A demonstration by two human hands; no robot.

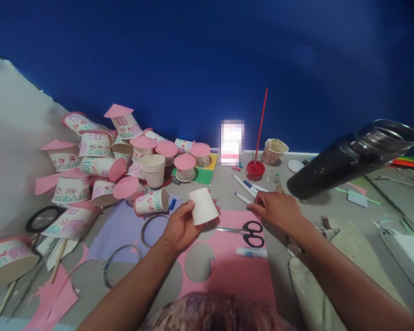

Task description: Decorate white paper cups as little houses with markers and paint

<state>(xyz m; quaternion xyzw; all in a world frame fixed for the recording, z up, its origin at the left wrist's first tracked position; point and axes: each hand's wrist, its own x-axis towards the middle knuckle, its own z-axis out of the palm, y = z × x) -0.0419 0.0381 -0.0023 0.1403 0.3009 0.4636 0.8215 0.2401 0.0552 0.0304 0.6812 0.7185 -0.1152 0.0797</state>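
My left hand (180,225) grips a plain white paper cup (203,206), held upside down just above a pink paper sheet (231,264) with round holes cut out of it. My right hand (278,208) reaches forward with fingers curled at the sheet's far right corner, close to several white-and-blue markers (244,186); whether it holds one is hidden. Black-handled scissors (246,231) lie on the pink sheet between my hands, and a white glue stick (251,252) lies just below them.
A heap of decorated cups with pink lids (100,156) fills the left side, beside a stack of plain cups (153,169). A red paint dish (255,169) with a red stick, a woven cup (274,151) and a black cylinder (348,158) stand to the right. Paper scraps lie around.
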